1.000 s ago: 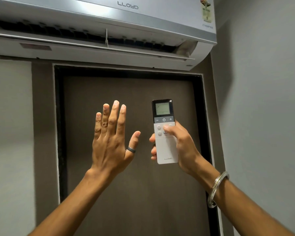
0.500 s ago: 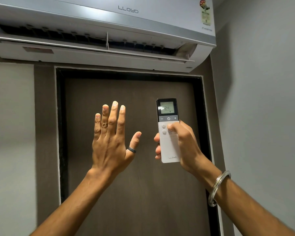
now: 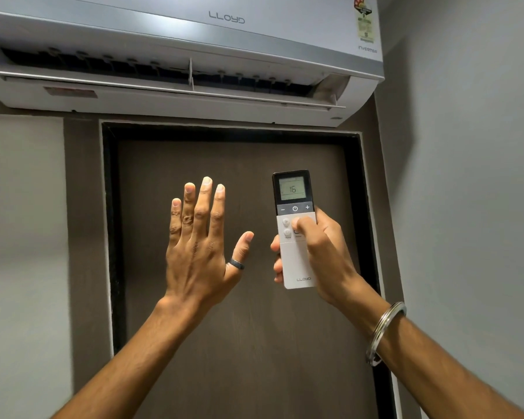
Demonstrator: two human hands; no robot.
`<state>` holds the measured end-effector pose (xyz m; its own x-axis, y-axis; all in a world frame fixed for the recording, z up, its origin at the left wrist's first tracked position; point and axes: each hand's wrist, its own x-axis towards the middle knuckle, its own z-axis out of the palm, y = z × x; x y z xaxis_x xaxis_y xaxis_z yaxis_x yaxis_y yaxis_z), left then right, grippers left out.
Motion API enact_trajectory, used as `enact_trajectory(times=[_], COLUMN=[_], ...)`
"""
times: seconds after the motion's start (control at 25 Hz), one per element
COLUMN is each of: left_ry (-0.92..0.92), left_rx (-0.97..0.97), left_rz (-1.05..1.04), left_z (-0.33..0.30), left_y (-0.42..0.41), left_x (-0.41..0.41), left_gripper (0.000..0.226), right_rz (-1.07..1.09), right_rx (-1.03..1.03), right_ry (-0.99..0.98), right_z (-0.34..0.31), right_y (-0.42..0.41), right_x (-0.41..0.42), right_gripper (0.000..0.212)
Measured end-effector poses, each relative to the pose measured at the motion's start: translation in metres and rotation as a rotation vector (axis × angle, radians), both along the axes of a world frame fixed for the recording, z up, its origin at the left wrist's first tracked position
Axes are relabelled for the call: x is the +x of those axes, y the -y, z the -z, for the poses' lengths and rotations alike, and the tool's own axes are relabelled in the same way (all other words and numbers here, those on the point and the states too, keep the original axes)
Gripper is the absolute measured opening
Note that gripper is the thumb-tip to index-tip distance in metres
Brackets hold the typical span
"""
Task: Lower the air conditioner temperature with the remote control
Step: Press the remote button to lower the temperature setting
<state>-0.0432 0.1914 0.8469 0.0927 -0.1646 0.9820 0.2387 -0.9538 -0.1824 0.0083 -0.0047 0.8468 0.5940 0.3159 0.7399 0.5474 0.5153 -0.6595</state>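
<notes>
My right hand (image 3: 321, 252) is wrapped around the lower half of the remote control (image 3: 295, 228), fingers curled behind its left edge and the thumb (image 3: 300, 221) laid across the white button area just under the dark strip with the minus, power and plus symbols. My left hand (image 3: 200, 252) holds nothing: it is raised flat with the back toward me, four fingers straight up and close together, the thumb splayed out toward the remote but well short of touching it.

From the head camera, the only view I have, the remote stands upright in front of a dark brown door (image 3: 239, 343), right of centre, with its small screen at the top reading 16 (other marks on the screen are too small for me to read). A brand name is printed near its lower end. Above the door the white air conditioner (image 3: 179, 31) spans most of the frame, its bottom flap (image 3: 164, 98) hanging open so the dark vent slot shows, and a coloured sticker (image 3: 364, 19) sits near its right end. A dark ring (image 3: 236, 264) circles the left thumb and a metal bangle (image 3: 384, 331) sits on the right wrist. Grey wall (image 3: 466, 176) flanks the door on both sides.
</notes>
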Motion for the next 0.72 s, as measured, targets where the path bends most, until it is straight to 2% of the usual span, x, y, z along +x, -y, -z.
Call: enact_trajectory(times=[0.36, 0.72], left_ry=[0.008, 0.012], left_rx=[-0.003, -0.009], left_rz=[-0.001, 0.005], left_z=[-0.002, -0.001], left_y=[0.004, 0.010], left_x=[-0.002, -0.005], left_gripper=[0.083, 0.084], right_rz=[-0.044, 0.033], right_rx=[-0.003, -0.032], right_ry=[-0.021, 0.010], right_z=[-0.001, 0.000], right_y=[0.006, 0.012], right_x=[-0.004, -0.007], right_gripper=[0.026, 0.021])
